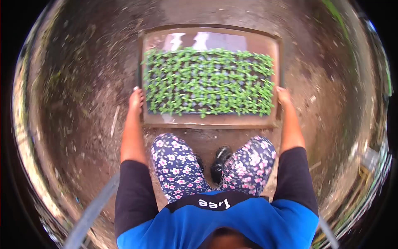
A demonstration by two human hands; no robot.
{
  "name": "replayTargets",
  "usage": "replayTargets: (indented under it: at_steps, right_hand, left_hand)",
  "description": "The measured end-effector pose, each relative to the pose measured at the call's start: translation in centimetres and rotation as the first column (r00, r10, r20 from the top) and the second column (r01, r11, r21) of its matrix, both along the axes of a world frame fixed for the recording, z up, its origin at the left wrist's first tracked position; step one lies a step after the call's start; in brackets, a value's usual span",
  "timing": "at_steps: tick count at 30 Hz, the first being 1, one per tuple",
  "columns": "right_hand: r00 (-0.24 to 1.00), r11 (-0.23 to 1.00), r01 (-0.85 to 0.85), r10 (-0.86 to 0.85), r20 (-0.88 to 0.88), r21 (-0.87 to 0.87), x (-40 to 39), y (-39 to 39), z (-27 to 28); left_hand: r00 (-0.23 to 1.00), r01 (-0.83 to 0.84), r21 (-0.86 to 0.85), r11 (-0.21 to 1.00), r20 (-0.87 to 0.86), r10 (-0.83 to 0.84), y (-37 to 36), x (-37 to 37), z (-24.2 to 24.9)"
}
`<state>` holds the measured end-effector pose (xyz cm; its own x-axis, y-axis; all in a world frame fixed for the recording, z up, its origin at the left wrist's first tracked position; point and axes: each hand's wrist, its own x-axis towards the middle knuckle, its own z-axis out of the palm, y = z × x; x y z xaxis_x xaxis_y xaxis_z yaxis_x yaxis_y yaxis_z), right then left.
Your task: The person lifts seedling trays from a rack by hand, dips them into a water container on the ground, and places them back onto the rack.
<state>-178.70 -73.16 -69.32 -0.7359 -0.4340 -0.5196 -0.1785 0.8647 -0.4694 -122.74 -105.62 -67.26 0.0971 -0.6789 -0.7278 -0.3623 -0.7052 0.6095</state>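
In front of my knees is a shallow brown rectangular basin [170, 120] with water in it. A seedling tray [209, 83], thick with rows of small green plants, lies in the basin toward my side. My left hand [136, 99] grips the basin's left side, and some of its fingers show at the edge. On the opposite side, my right hand [284, 95] holds the right edge, its fingers mostly hidden by the wall. Both arms are stretched forward and neither hand touches the plants. Light reflects off the water along the far end.
Brown, damp soil [91, 79] with bits of straw surrounds the basin. My bent knees in flowered trousers [178, 166] and a black shoe [220, 164] are close to its near edge. A grey metal bar [93, 211] slants at the lower left. Green growth [333, 12] borders the upper right.
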Motion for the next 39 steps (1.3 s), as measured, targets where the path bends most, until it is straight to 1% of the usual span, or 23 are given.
replayTargets:
  at_steps: [1,4,8,9,13,14,16,17,18,21,22,23,25,26,28,29,31,32,34,36,37,38,39]
  right_hand:
    - [0.983,0.998,0.068,-0.065,0.173,-0.013,-0.2,-0.3,-0.9]
    - [0.916,0.979,0.19,-0.205,0.346,0.077,2.8,-3.9,2.6]
    - [0.923,0.979,0.163,-0.195,0.33,0.123,1.0,-4.0,0.2]
    - [0.926,0.978,0.155,-0.192,0.325,0.138,1.0,-4.6,1.2]
    - [0.955,0.999,0.041,-0.043,0.292,0.014,2.6,-7.5,4.0]
    - [0.965,0.999,-0.021,0.03,0.26,-0.037,2.4,-7.7,4.4]
    - [0.975,0.997,-0.042,0.056,0.216,-0.068,5.5,-10.2,8.3]
    - [0.975,0.977,-0.093,0.129,0.18,-0.193,5.6,-10.3,7.4]
    - [0.975,0.958,-0.132,0.172,0.142,-0.255,6.6,-11.2,8.3]
    - [0.983,0.951,-0.102,0.142,0.119,-0.291,10.1,-13.6,16.2]
    - [0.984,0.931,-0.073,0.127,0.129,-0.357,10.8,-13.1,16.5]
    - [0.976,0.936,0.009,0.068,0.205,-0.352,11.5,-12.6,22.2]
    - [0.986,0.933,-0.15,0.168,0.026,-0.326,10.8,-11.0,35.3]
    - [0.981,0.901,0.024,0.063,0.186,-0.433,10.1,-9.6,40.4]
    - [0.96,0.89,0.072,0.061,0.274,-0.45,5.6,-4.9,47.7]
    - [0.901,0.836,0.206,0.041,0.432,-0.509,3.4,-4.2,43.9]
    - [0.85,0.821,0.266,0.048,0.525,-0.506,2.5,-5.2,50.3]
    - [0.811,0.76,0.472,-0.175,0.558,-0.447,0.4,-3.0,50.1]
    - [0.76,0.772,0.412,0.002,0.65,-0.484,2.3,-3.3,55.0]
    - [0.848,0.807,0.271,0.057,0.526,-0.524,4.8,-6.4,59.5]
    - [0.889,0.799,0.19,0.108,0.446,-0.571,6.2,-6.4,60.2]
    - [0.918,0.79,0.117,0.145,0.369,-0.602,7.8,-6.4,60.2]
    - [0.943,0.815,-0.009,0.2,0.267,-0.579,9.7,-6.6,59.8]
  left_hand:
    - [1.0,0.025,0.033,0.999,0.014,-0.026,0.0,0.0,-0.3]
    - [0.997,-0.005,0.145,0.989,0.075,-0.006,-0.7,0.6,-3.2]
    - [0.994,-0.018,0.011,1.0,0.11,0.017,-1.9,1.3,-7.9]
    - [0.995,-0.088,-0.015,0.996,-0.043,0.087,-1.4,-0.6,-4.2]
    - [0.988,0.154,-0.092,0.984,-0.01,-0.155,-3.2,-2.5,1.0]
    - [0.923,0.379,-0.237,0.894,0.162,-0.348,-3.4,-2.7,0.8]
    - [0.634,0.769,-0.368,0.522,0.546,-0.548,-4.0,-3.1,0.1]
    - [0.7,0.714,-0.515,0.475,0.509,-0.501,-3.2,-4.6,1.3]
    - [0.78,0.623,-0.563,0.542,0.403,-0.478,-2.5,-5.8,2.5]
    - [0.714,0.7,-0.401,0.591,0.393,-0.579,-1.8,-8.3,11.5]
    - [0.762,0.643,-0.537,0.546,0.376,-0.528,-0.3,-8.5,12.2]
    - [0.768,0.631,-0.573,0.522,0.37,-0.522,0.1,-8.0,16.6]
    - [0.743,0.661,-0.549,0.511,0.388,-0.545,-1.4,-4.9,26.1]
    - [0.81,0.579,-0.547,0.604,0.305,-0.5,-2.1,-3.0,30.4]
    - [0.91,0.323,-0.38,0.867,-0.126,-0.395,-3.5,0.0,40.1]
    - [0.919,0.288,-0.4,0.87,-0.141,-0.369,-3.0,-1.3,39.2]
    - [0.918,0.159,-0.32,0.934,-0.3,-0.259,-4.3,-1.6,46.8]
    - [0.905,0.214,-0.431,0.876,-0.25,-0.344,-4.7,-0.7,46.9]
    - [0.891,0.251,-0.455,0.854,-0.236,-0.387,-4.5,-0.8,50.5]
    - [0.894,0.359,-0.584,0.728,-0.009,-0.447,-5.0,-0.2,52.6]
    - [0.882,0.34,-0.659,0.671,-0.024,-0.47,-4.2,-0.9,51.9]
    - [0.931,0.256,-0.755,0.603,0.025,-0.365,-1.9,-2.0,51.7]
    - [0.91,0.382,-0.772,0.508,0.218,-0.354,0.6,-3.0,51.6]
